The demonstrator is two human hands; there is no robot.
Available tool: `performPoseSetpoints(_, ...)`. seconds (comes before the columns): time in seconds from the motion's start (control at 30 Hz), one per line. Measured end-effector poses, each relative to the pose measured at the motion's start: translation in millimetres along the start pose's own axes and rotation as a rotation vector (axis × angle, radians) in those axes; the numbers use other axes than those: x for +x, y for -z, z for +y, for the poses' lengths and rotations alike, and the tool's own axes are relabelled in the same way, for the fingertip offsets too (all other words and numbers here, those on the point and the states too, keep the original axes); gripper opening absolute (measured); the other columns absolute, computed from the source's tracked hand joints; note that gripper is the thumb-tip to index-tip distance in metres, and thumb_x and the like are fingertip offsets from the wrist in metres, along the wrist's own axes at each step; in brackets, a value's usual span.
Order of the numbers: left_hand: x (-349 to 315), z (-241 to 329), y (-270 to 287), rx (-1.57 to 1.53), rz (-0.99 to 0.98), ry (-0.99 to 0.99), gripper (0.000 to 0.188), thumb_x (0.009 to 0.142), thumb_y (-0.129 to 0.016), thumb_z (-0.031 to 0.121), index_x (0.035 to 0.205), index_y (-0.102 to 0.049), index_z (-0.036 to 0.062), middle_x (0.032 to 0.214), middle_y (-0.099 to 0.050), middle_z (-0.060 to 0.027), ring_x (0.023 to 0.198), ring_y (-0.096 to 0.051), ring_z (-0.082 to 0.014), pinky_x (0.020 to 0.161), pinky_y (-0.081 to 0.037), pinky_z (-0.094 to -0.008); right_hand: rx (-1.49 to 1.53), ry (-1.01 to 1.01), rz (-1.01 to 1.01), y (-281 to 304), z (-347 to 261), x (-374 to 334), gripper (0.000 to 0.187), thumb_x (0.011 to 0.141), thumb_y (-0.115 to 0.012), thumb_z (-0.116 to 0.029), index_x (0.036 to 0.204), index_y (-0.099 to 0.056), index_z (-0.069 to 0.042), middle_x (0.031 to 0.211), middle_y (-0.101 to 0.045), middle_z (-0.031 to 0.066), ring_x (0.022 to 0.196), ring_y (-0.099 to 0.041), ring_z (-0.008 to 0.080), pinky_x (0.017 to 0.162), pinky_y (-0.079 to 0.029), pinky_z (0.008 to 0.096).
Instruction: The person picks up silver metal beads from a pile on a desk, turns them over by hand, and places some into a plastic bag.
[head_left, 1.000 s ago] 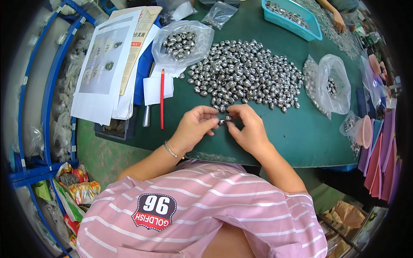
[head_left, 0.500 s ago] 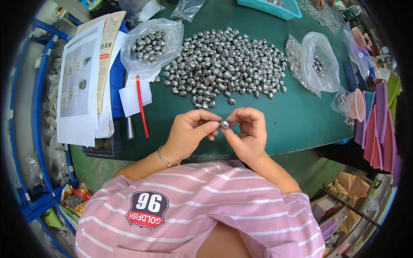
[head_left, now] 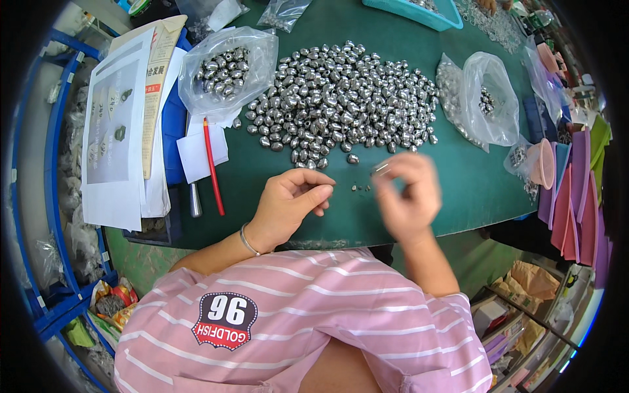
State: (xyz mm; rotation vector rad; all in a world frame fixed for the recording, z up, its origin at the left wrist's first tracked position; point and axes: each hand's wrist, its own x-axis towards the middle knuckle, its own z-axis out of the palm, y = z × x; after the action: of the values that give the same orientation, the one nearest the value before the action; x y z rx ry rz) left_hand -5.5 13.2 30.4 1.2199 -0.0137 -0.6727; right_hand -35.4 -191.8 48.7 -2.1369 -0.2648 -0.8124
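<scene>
A wide heap of shiny silver oval metal beads [head_left: 347, 98] covers the middle of the green table [head_left: 465, 190]. My left hand [head_left: 293, 202] rests in front of it, thumb and index finger pressed together; whatever may be in that pinch is hidden. To its right, my right hand [head_left: 413, 196] is lifted and blurred by motion. A metal bead [head_left: 380, 169] shows at its fingertips. On the table between my hands lie several tiny bits [head_left: 360, 188], too small to name. A single loose bead [head_left: 353, 159] sits just beyond them.
Left of the heap is an open clear bag of beads [head_left: 226, 72], near papers [head_left: 114, 131] and a red pencil [head_left: 213, 167]. Clear bags [head_left: 488, 98] stand at right, beside pink and purple bins [head_left: 569, 196]. A turquoise tray [head_left: 419, 14] lies at the back.
My right hand has moved away from the left, rightward and slightly up, carrying the bead. The tiny bits on the table are now uncovered. My left hand has barely moved.
</scene>
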Motion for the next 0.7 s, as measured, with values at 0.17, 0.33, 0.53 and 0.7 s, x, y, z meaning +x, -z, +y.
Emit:
performPoseSetpoints(0.17,-0.3,4.8,11.8,0.085,0.045,-0.032,0.018,0.087,-0.065,0.005,0.104,-0.062,-0.0012,0.084,-0.061,-0.0056,0.068,-0.057,-0.0093,0.061,-0.047,-0.0212,-0.570,-0.089,0.395,91.8,99.9,56.7,0.018,0.079,-0.070,-0.004,0.096,-0.066,-0.002,0.100,-0.064,0.0081,0.082,-0.061,0.0189,0.067,-0.048,0.0287)
performPoseSetpoints(0.33,5.3,8.9,39.0,0.797,0.155,-0.277,0.052,0.072,-0.080,0.008,0.116,-0.054,0.0034,0.092,-0.052,-0.0027,0.065,-0.051,-0.0088,0.058,-0.044,-0.0223,-0.331,-0.168,-0.017,50.9,61.7,38.9,0.015,0.078,-0.067,-0.004,0.093,-0.067,-0.003,0.090,-0.067,0.0092,0.083,-0.063,0.0222,0.072,-0.050,0.0314)
performPoseSetpoints(0.53,14.1,3.6,28.5,1.161,0.075,-0.436,0.057,0.065,-0.083,0.015,0.113,-0.055,0.0057,0.086,-0.055,-0.0068,0.061,-0.054,-0.0158,0.057,-0.046,-0.0285,-0.209,-0.027,-0.402,-25.7,33.9,-5.2,0.021,0.073,-0.070,-0.005,0.093,-0.063,-0.005,0.089,-0.062,0.0098,0.082,-0.059,0.0296,0.072,-0.046,0.0404)
performPoseSetpoints(0.7,27.5,-7.2,15.9,1.168,0.100,-0.573,0.035,0.073,-0.075,0.006,0.104,-0.061,0.0056,0.078,-0.055,-0.0066,0.064,-0.058,-0.0168,0.058,-0.047,-0.0291,0.036,-0.197,-0.320,-28.3,26.9,-9.1,0.027,0.071,-0.071,0.003,0.093,-0.060,-0.005,0.088,-0.060,0.0088,0.078,-0.060,0.0241,0.068,-0.048,0.0329)
